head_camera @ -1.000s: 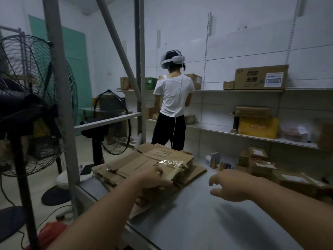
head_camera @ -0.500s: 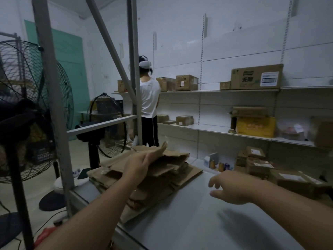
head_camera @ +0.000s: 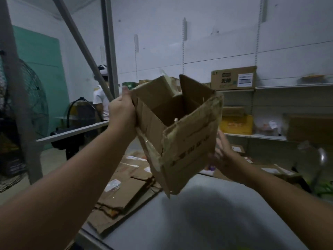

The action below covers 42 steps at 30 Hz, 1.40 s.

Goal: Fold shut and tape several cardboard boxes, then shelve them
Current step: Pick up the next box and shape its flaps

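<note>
Fingers (head_camera: 126,94) of the left hand (head_camera: 122,114) clamp the top corner of a beat-up cardboard box (head_camera: 189,147), held in the air over the bench (head_camera: 216,222). Over on the right hand (head_camera: 225,157) the fingers (head_camera: 220,141) are spread apart at the box's right side, kinda blurry.

two hands (head_camera: 122,112) (head_camera: 224,156), one open box (head_camera: 180,134), two fans (head_camera: 27,109) (head_camera: 81,112) (and one person (head_camera: 100,98) behind).
</note>
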Tool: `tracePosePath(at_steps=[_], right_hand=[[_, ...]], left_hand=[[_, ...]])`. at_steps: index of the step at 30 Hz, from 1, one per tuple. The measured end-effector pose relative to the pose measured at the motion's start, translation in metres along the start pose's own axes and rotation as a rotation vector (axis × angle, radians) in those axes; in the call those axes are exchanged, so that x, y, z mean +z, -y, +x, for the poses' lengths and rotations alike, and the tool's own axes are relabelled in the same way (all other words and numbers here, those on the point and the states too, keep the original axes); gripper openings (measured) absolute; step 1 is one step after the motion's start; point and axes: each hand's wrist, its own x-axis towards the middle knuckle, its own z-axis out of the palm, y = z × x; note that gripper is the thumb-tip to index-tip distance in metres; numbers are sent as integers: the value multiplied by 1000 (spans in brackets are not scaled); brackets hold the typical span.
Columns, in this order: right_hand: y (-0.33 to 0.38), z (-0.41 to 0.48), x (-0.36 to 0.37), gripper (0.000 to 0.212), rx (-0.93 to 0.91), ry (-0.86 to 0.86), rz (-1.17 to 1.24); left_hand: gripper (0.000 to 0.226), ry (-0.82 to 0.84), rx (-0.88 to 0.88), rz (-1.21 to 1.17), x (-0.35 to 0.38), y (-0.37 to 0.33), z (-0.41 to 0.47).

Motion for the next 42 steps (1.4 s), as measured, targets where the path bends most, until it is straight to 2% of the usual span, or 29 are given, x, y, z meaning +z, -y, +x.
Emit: tracePosePath(at_steps=[2, 4, 6, 8, 11, 13, 15, 19, 23, 24, 25, 27, 29, 30, 34, 36, 38, 39, 40, 41, 42], right_hand=[[10, -10, -17, 106, -87, -25, 72], [18, -27, -40, 99, -147, -38, -21], [23, -47, -62, 69, -204, -68, -152], [29, -68, -80, 51, -240, -113, -313], [37, -98, -106, 42, -231, -221, -498], [41, -117, -125, 43, -219, -281, -489], [42, -135, -138, 37, -178, -335, -416], [36, -165, -146, 29, -109, -385, -313], [15, -181, -149, 15, -8, -538, -290], [7, -181, -153, 22, 11, -569, -303], [5, -179, -153, 31, 17, -590, -320], [0, -176, -153, 25, 5, -568, -336], [-5, -171, -150, 20, -27, -499, -363], [-10, -169, -151, 22, -58, -490, -381], [-17, -165, -154, 22, -148, -531, -456], [-13, -167, -156, 25, -201, -540, -525], [-15, -170, -159, 40, -267, -545, -591], [-18, -172, -161, 52, -286, -560, -640], [-22, -174, -162, 63, -300, -580, -699], [-24, -176, -162, 67, -329, -592, -746], [-26, -178, -163, 64, -372, -602, -776]], left_hand=[[36, 53, -142, -108, 16, 2, -7], [33, 118, -232, -136, 34, 10, -15], [36, 204, -304, -106, 57, 22, -26], [37, 288, -389, -35, 84, 33, -36], [30, 516, -524, 76, 126, 45, -46], [25, 670, -557, 96, 154, 50, -57], [31, 720, -536, 87, 179, 54, -77], [40, 648, -495, 126, 209, 64, -120], [29, 493, -254, 160, 208, 76, -140], [28, 495, -216, 136, 202, 76, -144], [30, 550, -179, 93, 195, 78, -147], [44, 798, -107, 15, 175, 78, -159], [61, 1101, 8, 79, 160, 77, -168], [62, 1183, 51, 126, 156, 76, -172], [40, 1283, 163, 212, 151, 72, -174], [54, 1375, 234, 231, 148, 73, -170], [66, 1442, 282, 249, 147, 74, -168], [59, 1462, 310, 272, 146, 74, -169], [41, 1455, 314, 295, 147, 74, -171], [18, 1457, 303, 316, 148, 76, -173], [18, 1441, 312, 355, 150, 78, -174]])
